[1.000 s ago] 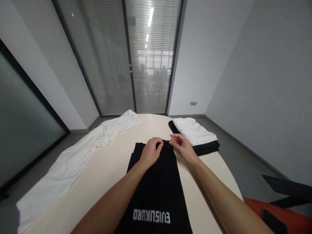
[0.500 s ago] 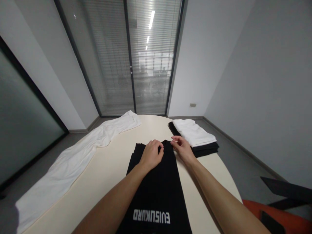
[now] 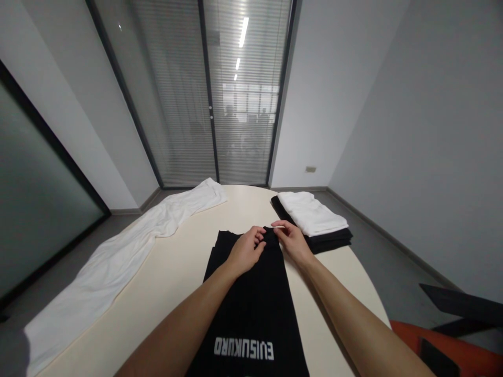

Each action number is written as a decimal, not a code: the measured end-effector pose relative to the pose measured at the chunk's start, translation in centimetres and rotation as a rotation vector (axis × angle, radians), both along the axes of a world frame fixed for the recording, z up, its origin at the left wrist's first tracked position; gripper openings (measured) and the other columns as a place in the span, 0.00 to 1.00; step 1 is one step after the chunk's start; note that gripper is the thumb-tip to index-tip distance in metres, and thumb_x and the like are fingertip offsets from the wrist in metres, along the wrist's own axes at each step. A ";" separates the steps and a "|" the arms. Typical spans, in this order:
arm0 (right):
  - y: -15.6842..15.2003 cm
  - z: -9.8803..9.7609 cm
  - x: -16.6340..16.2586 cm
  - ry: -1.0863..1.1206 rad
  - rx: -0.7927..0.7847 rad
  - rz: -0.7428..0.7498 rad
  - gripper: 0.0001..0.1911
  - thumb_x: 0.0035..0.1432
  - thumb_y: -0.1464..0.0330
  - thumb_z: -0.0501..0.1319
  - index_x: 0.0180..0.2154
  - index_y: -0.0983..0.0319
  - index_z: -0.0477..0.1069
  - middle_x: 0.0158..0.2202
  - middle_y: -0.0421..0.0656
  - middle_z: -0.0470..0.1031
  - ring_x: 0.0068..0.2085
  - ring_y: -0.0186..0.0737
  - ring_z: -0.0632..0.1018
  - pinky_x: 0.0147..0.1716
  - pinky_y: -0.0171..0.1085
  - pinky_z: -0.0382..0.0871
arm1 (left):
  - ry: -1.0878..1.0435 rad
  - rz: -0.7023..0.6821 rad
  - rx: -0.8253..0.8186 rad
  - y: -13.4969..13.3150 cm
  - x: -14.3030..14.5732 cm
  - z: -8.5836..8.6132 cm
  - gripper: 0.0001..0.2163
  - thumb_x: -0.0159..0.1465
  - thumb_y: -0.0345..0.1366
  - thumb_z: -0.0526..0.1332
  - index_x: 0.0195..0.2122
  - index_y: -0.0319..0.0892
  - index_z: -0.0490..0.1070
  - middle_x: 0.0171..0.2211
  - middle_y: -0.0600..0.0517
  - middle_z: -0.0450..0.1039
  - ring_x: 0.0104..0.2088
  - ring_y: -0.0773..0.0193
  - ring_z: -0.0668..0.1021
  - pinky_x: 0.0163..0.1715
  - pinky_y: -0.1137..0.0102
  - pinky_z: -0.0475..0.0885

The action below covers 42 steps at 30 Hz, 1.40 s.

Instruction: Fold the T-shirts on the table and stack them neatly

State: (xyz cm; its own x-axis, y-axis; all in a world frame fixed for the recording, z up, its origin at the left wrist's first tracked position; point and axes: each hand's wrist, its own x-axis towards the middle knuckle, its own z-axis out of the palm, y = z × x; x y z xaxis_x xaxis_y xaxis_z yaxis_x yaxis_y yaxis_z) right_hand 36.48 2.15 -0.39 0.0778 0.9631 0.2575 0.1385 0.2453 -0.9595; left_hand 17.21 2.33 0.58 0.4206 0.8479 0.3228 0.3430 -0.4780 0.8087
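A folded black garment (image 3: 255, 298) stretches along the table in front of me, with white block lettering near its close end. At its far edge, my left hand (image 3: 248, 248) rests on the cloth with the fingers curled and pinching the top. My right hand (image 3: 293, 241) grips the far right corner between thumb and fingers. The two hands are a short way apart. Just beyond my right hand lies a stack with a folded white garment (image 3: 312, 213) over folded black clothes (image 3: 330, 242).
Long white pants (image 3: 121, 262) lie along the left side of the pale round table (image 3: 168, 283). An orange chair (image 3: 444, 345) with black armrests stands at the lower right. Behind the table are glass panels with blinds (image 3: 243, 131) and a bare wall.
My left fingers have shifted slightly to the right along the garment's far edge. My right hand has moved a little to the left, closer to my left hand.
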 end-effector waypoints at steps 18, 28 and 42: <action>0.1 0.1 0.0 -0.068 0.071 -0.027 0.13 0.57 0.57 0.63 0.38 0.60 0.75 0.38 0.43 0.77 0.41 0.43 0.76 0.47 0.42 0.67 | 0.070 0.065 -0.011 -0.7 -0.1 0.4 0.01 0.65 0.33 0.61 0.37 0.44 0.70 0.34 0.53 0.79 0.34 0.64 0.80 0.35 0.71 0.71; -2.0 2.7 -0.8 -0.611 0.223 -0.066 0.08 0.61 0.63 0.60 0.35 0.57 0.76 0.39 0.46 0.76 0.44 0.48 0.74 0.48 0.46 0.65 | 0.456 0.067 0.009 1.0 -5.2 5.4 0.09 0.65 0.43 0.60 0.36 0.45 0.74 0.33 0.50 0.79 0.32 0.59 0.78 0.31 0.70 0.65; -3.9 3.8 0.7 -0.678 -0.105 0.296 0.11 0.52 0.59 0.69 0.29 0.58 0.72 0.24 0.39 0.71 0.25 0.36 0.68 0.24 0.35 0.56 | 0.670 -0.099 -0.288 2.4 -12.5 6.2 0.08 0.50 0.39 0.66 0.27 0.44 0.69 0.24 0.57 0.70 0.27 0.64 0.70 0.28 0.71 0.60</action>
